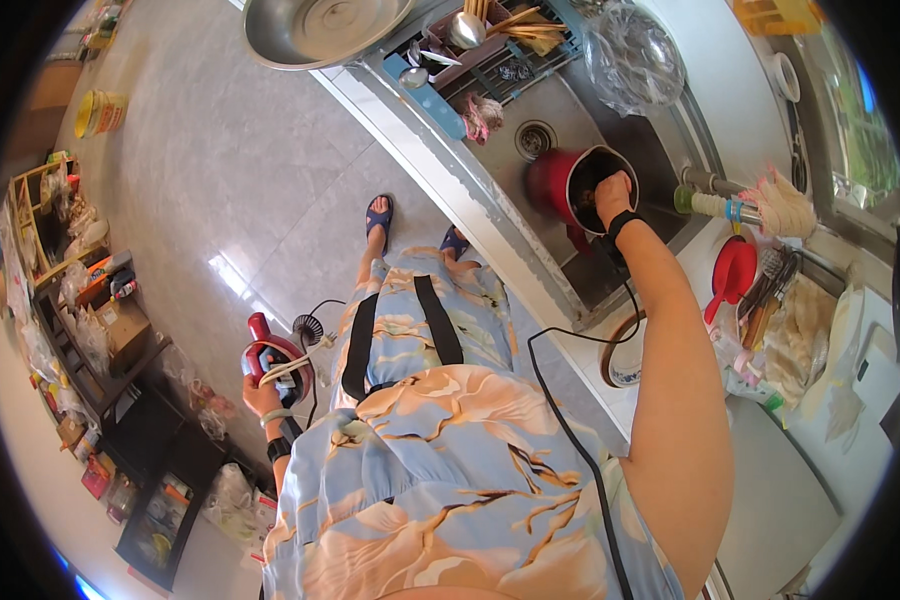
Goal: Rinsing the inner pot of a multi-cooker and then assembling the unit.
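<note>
My right hand (pixel 613 193) reaches into the mouth of a red metal pot (pixel 555 184), which lies tilted in the stainless-steel sink (pixel 521 157) beside the drain. Its fingertips are partly hidden and dark matter shows inside, so I cannot tell what they hold. On the other side, my left hand (pixel 261 396) holds a red appliance part with a handle (pixel 259 328), with a pale looped cord and a black cable about it; its exact kind is unclear. A pink-and-white rag (pixel 483 116) lies at the sink's edge near the rack.
A dish rack (pixel 427 94) with spoons and chopsticks spans the sink's far end, near a large metal basin (pixel 326 30). Plastic wrap covers a round item (pixel 634 56) by the sink. A red ladle (pixel 733 270) hangs at right. Cluttered shelves (pixel 60 262) stand at left.
</note>
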